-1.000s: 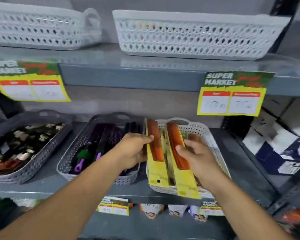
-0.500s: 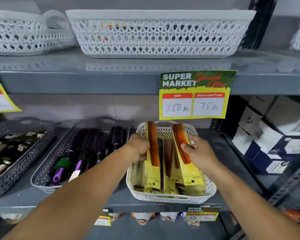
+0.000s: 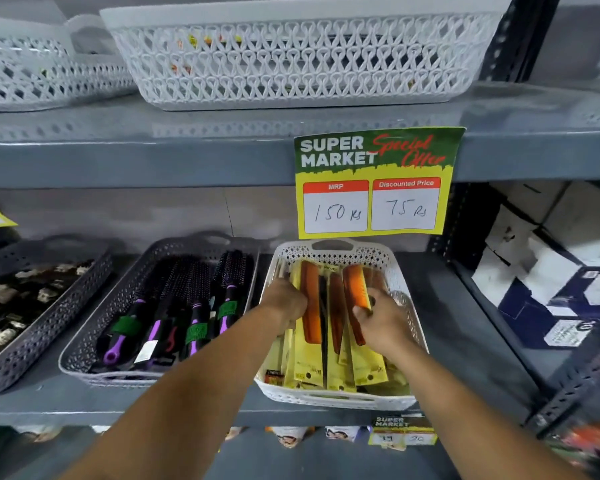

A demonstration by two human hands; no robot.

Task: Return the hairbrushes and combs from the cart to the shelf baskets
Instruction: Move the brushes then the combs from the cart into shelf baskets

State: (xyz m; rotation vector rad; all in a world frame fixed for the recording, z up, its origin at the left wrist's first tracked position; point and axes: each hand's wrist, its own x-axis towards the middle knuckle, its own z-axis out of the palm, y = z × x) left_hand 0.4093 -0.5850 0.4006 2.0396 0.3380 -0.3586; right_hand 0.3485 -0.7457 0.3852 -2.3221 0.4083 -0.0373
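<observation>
A white lattice basket (image 3: 333, 398) on the grey middle shelf holds several orange combs on yellow cards. My left hand (image 3: 284, 308) grips one carded orange comb (image 3: 310, 306) at the basket's left side, standing on edge. My right hand (image 3: 383, 322) holds a second carded orange comb (image 3: 355, 285) toward the right, tilted among the packs. Both hands are down inside the basket. To the left, a grey basket (image 3: 84, 355) holds several black and purple round hairbrushes (image 3: 194, 306). The cart is out of view.
Another grey basket (image 3: 32, 344) with dark small items sits far left. Two white baskets (image 3: 291, 60) stand on the upper shelf. A yellow price sign (image 3: 373, 183) hangs above the comb basket. White and blue boxes (image 3: 548, 278) are stacked at right behind a shelf post.
Both hands have lowered the two carded combs from above the basket down into it among the other packs. The view has shifted, bringing the comb basket toward the centre.
</observation>
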